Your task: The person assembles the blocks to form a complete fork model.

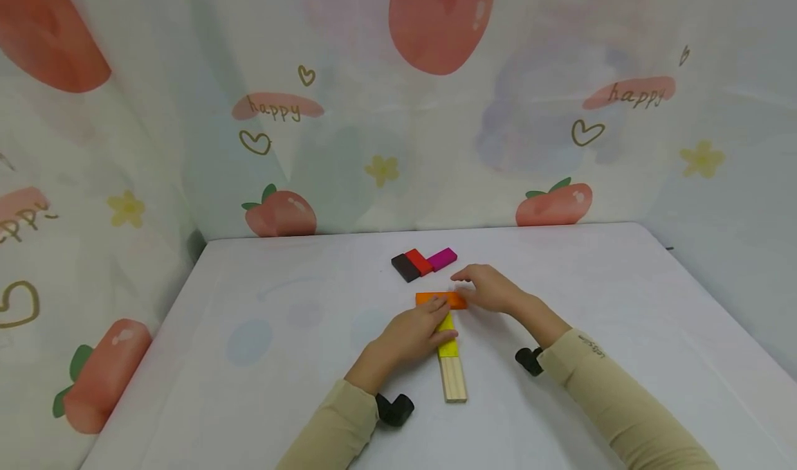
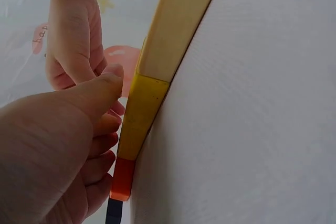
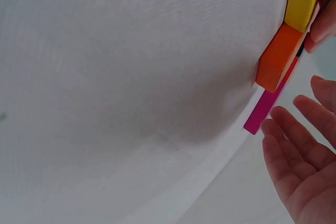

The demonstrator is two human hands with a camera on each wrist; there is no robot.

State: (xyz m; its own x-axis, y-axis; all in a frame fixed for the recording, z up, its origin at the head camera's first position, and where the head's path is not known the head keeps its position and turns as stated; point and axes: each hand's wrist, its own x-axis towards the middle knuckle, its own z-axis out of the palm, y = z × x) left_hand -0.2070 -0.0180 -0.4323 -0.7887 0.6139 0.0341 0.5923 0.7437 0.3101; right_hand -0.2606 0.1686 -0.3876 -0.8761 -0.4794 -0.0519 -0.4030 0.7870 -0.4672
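Observation:
On the table, an orange block point(image 1: 423, 297) lies crosswise at the far end of a line made of a yellow block point(image 1: 448, 349) and a plain wooden block point(image 1: 454, 381). My left hand point(image 1: 407, 333) rests over the orange and yellow blocks, fingers extended and thumb across the yellow one. In the left wrist view the left hand point(image 2: 58, 145) is beside the yellow block point(image 2: 142, 108). At the orange block's right end is my right hand point(image 1: 492, 290), its fingers loosely bent. The right wrist view shows that hand point(image 3: 304, 166) holding nothing, near the orange block point(image 3: 277, 62).
Beyond the orange block, a black block point(image 1: 405, 268), a red block point(image 1: 419, 261) and a magenta block point(image 1: 443, 259) lie together on the white table point(image 1: 280, 401). A patterned cloth point(image 1: 423, 138) hangs behind the table and along its sides.

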